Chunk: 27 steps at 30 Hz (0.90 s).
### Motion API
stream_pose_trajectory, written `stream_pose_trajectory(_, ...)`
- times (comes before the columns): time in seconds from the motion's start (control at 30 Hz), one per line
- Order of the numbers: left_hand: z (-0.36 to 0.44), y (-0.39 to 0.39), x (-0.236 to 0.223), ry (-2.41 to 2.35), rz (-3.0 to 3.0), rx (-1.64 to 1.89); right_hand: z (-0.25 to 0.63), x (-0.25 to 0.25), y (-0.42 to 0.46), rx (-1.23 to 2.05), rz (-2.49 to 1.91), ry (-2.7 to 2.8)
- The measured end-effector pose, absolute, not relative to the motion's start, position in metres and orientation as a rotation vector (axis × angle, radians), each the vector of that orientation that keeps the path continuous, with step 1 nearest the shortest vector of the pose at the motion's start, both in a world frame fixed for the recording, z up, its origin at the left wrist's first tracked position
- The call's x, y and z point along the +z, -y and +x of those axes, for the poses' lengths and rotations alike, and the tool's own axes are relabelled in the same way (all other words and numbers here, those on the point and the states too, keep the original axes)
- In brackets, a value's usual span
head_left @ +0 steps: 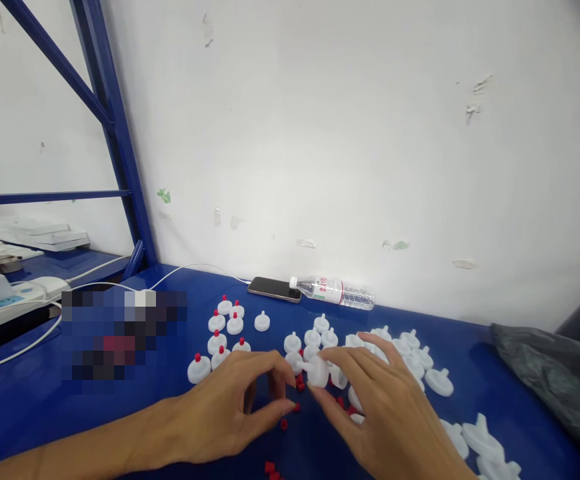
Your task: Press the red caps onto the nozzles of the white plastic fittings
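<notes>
My right hand pinches a white plastic nozzle cap between thumb and fingers, its thin spout pointing left. Just left of it is my left hand, thumb and forefinger curved and apart with a gap between the tips. A small red cap shows right by the left thumb tip; whether they touch I cannot tell. Other red caps lie loose between and below the hands. White nozzle caps without red tips stand behind and around the right hand, partly hidden by it.
At the left stand several white nozzle caps with red tips. A phone on a cable and a lying water bottle are by the wall. Dark plastic sheeting is at right, a blue frame post and power strip at left.
</notes>
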State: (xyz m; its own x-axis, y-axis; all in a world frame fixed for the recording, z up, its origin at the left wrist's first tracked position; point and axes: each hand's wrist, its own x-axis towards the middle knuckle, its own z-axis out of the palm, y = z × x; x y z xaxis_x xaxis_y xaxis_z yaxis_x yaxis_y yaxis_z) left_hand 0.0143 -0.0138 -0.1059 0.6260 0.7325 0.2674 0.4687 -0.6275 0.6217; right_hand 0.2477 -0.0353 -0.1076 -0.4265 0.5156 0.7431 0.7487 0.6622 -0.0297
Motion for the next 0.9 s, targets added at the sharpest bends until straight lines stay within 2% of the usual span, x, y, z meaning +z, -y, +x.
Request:
stream_pose_trajectory(0.23,0.016,0.014,-0.111,-0.838,2.455,0.469,0.248,-0.114,0.035,-0.411,-0.981,2.135)
stream_pose_trajectory(0.6,0.015,0.001,-0.119,-0.857,2.343,0.854,0.247,-0.112,0.035,-0.381,-0.890,2.185)
stream_pose_trajectory(0.9,0.016,0.004,-0.122,-0.793,2.289,0.946,0.245,-0.110,0.036,-0.367,-0.796,2.270)
